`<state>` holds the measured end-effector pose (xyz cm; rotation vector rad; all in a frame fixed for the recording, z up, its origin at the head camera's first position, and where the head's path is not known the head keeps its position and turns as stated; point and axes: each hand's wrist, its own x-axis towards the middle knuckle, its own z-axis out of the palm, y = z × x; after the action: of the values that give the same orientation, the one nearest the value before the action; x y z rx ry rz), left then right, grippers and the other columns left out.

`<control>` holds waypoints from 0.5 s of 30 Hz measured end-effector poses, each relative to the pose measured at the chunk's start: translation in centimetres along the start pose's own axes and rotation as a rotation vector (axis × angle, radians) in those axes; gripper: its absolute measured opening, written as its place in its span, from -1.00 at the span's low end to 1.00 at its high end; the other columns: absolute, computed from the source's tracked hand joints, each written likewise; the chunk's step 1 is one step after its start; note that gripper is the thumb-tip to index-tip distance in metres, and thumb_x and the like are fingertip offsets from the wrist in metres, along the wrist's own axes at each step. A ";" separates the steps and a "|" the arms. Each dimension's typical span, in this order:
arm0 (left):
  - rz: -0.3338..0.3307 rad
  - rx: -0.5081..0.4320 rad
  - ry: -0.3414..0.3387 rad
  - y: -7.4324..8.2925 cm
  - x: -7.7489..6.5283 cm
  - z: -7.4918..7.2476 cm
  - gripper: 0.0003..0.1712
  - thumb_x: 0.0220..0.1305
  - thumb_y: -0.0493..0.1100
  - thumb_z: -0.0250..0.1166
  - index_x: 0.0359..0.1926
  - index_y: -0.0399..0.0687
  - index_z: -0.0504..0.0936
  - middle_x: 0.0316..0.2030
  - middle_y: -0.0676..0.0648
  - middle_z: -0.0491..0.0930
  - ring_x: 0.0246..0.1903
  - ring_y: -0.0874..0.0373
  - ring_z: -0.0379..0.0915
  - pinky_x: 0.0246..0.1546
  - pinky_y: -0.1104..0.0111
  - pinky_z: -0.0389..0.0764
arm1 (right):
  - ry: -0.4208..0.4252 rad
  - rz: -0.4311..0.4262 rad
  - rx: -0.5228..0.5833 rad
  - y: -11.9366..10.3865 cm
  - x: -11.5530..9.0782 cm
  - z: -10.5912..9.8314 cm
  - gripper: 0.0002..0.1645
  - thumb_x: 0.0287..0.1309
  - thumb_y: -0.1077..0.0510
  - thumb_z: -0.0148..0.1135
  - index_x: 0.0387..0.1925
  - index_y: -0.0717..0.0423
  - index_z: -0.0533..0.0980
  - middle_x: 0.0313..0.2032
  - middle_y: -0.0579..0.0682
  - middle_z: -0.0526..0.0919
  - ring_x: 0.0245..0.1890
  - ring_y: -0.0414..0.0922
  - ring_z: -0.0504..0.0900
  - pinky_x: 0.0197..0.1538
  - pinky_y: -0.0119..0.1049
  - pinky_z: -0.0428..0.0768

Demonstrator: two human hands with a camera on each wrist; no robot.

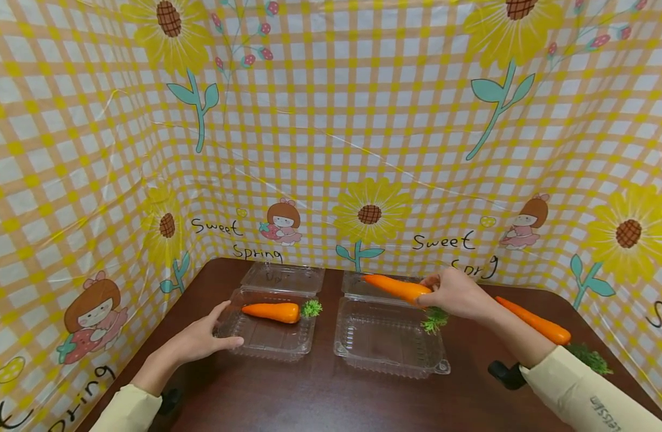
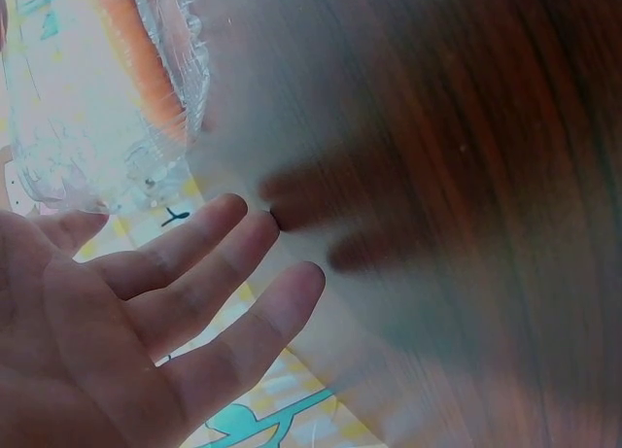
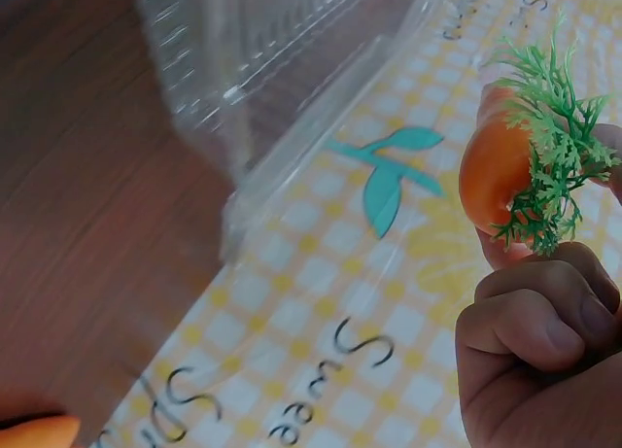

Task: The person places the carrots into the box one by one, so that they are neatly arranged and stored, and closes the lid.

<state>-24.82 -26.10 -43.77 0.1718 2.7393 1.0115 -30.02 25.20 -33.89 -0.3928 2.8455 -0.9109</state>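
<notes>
My right hand (image 1: 457,294) holds an orange carrot (image 1: 398,289) with a green leafy top, its tip pointing left, above the right clear plastic box (image 1: 390,342). In the right wrist view the carrot's thick end (image 3: 496,176) and its leaves (image 3: 559,142) show beside curled fingers. A second carrot (image 1: 271,312) lies in the left clear plastic box (image 1: 287,347), its leaves over the right rim. At that box's left side is my left hand (image 1: 203,336), fingers spread and holding nothing; the left wrist view shows its fingers (image 2: 204,302) extended. Both boxes have their lids folded back.
A third carrot (image 1: 536,321) lies on the dark brown table (image 1: 320,399) to the right, partly behind the right forearm. The box lids (image 1: 282,279) lie toward the back. Checked, flower-printed cloth (image 1: 331,150) stands around the back and sides.
</notes>
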 end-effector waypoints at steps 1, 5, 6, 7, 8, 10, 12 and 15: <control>0.000 0.001 0.000 0.0 0.0 0.0 0.22 0.21 0.32 0.38 0.61 -0.09 -0.10 0.37 -0.47 0.31 0.34 -0.36 0.29 0.15 -0.24 0.44 | -0.008 -0.006 0.006 -0.3 0.3 0.2 -0.41 0.09 0.00 0.45 0.04 0.34 0.64 -0.78 -0.08 0.50 -0.75 -0.23 -0.05 -0.61 -0.35 0.10; 0.002 0.001 -0.001 -0.2 0.2 0.0 0.22 0.22 0.31 0.38 0.61 -0.08 -0.10 0.36 -0.47 0.31 0.34 -0.35 0.30 0.15 -0.24 0.44 | -0.030 -0.038 0.021 -1.7 1.1 1.1 -0.45 0.10 0.04 0.45 0.03 0.33 0.63 -0.46 0.11 0.71 -0.73 -0.23 -0.02 -0.55 -0.30 0.20; 0.002 0.000 -0.001 -0.2 0.2 0.0 0.21 0.22 0.31 0.38 0.61 -0.08 -0.10 0.36 -0.47 0.31 0.34 -0.36 0.29 0.15 -0.24 0.44 | -0.033 -0.045 0.017 -2.0 1.3 1.3 -0.46 0.09 0.05 0.45 0.03 0.33 0.63 -0.40 0.15 0.74 -0.73 -0.23 -0.02 -0.54 -0.30 0.21; 0.003 0.000 -0.001 -0.3 0.3 0.1 0.21 0.22 0.31 0.38 0.61 -0.07 -0.10 0.36 -0.47 0.31 0.34 -0.35 0.29 0.15 -0.24 0.44 | -0.033 -0.054 0.003 -2.3 1.6 1.6 -0.46 0.08 0.05 0.45 0.03 0.33 0.64 -0.34 0.10 0.76 -0.72 -0.23 -0.01 -0.54 -0.30 0.22; 0.003 0.000 -0.001 -0.3 0.3 0.1 0.21 0.22 0.31 0.38 0.61 -0.07 -0.10 0.37 -0.47 0.31 0.34 -0.35 0.29 0.15 -0.24 0.44 | -0.038 -0.055 -0.001 -2.7 1.8 1.8 -0.46 0.08 0.05 0.45 0.02 0.32 0.64 -0.39 0.11 0.75 -0.72 -0.23 0.00 -0.54 -0.30 0.21; 0.002 0.001 -0.001 -0.3 0.3 0.1 0.21 0.22 0.31 0.38 0.61 -0.06 -0.10 0.37 -0.47 0.31 0.34 -0.35 0.29 0.15 -0.23 0.44 | -0.050 -0.076 -0.015 -3.3 2.2 2.2 -0.48 0.07 0.06 0.44 0.01 0.32 0.65 -0.43 0.09 0.75 -0.73 -0.26 0.09 -0.54 -0.32 0.24; 0.001 0.000 -0.001 -0.4 0.3 0.1 0.21 0.22 0.31 0.37 0.61 -0.06 -0.10 0.37 -0.46 0.31 0.34 -0.35 0.29 0.15 -0.23 0.44 | -0.054 -0.095 -0.037 -3.8 2.6 2.6 -0.50 0.05 0.04 0.45 -0.03 0.29 0.67 -0.35 0.08 0.78 -0.69 -0.32 0.29 -0.48 -0.33 0.37; 0.001 -0.002 -0.001 -0.5 0.3 0.1 0.21 0.22 0.31 0.37 0.61 -0.06 -0.10 0.37 -0.46 0.31 0.35 -0.34 0.29 0.15 -0.23 0.44 | -0.078 -0.128 -0.036 -4.7 3.1 3.1 -0.53 0.05 0.05 0.47 -0.05 0.28 0.67 -0.26 0.07 0.79 -0.65 -0.30 0.32 -0.44 -0.30 0.36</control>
<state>-25.10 -26.35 -44.24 0.1727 2.7381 1.0137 -31.42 18.88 -33.80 -0.6075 2.7953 -0.8464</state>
